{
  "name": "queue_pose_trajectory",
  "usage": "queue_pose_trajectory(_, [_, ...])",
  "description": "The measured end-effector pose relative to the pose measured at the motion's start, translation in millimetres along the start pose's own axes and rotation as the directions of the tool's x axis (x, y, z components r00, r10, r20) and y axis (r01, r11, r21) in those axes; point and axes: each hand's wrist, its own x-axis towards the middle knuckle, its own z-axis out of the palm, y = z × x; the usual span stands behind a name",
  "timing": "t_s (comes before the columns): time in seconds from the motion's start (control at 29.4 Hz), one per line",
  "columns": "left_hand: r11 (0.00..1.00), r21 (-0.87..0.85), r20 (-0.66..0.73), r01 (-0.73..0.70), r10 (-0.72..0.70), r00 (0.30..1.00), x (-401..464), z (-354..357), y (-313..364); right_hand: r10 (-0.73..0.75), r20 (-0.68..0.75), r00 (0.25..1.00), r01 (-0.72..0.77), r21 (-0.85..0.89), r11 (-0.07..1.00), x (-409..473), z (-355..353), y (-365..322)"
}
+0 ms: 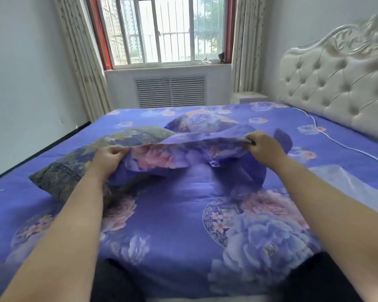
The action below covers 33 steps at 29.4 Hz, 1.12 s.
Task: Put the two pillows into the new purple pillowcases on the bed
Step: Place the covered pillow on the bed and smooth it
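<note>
I hold a purple floral pillowcase (183, 152) stretched above the bed (172, 225). My left hand (108, 156) pinches its left edge and my right hand (263, 148) grips its right edge. A dark patterned pillow (74, 168) lies on the bed at the left, partly under my left hand. A second pillow (201, 122), in a purple patterned cover, lies behind the raised pillowcase. More purple fabric (255, 168) hangs below my right hand; whether it belongs to the same pillowcase I cannot tell.
The bed has a purple floral sheet. A white tufted headboard (340, 83) stands at the right, with a white cable (336, 140) trailing across the sheet. Clear plastic wrapping (354, 184) lies at the right edge. A window and curtains are beyond the bed.
</note>
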Motion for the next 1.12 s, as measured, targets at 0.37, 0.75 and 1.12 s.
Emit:
queue_pose_trajectory(0.37, [0.466, 0.884, 0.401, -0.035, -0.717, 0.57, -65, 22, -38, 0.408, 0.91, 0.075, 0.052, -0.412, 0.91, -90, 83, -6])
queue_pose_trajectory(0.75, [0.618, 0.771, 0.514, -0.152, -0.464, 0.722, -77, 116, -65, 0.378, 0.599, 0.706, -0.566, 0.158, 0.809, -80, 140, 16])
queue_pose_trajectory(1.12, [0.665, 0.746, 0.497, -0.032, -0.524, 0.692, -102, 170, -115, 0.534, 0.541, 0.649, -0.726, 0.232, 0.648, -60, 183, 20])
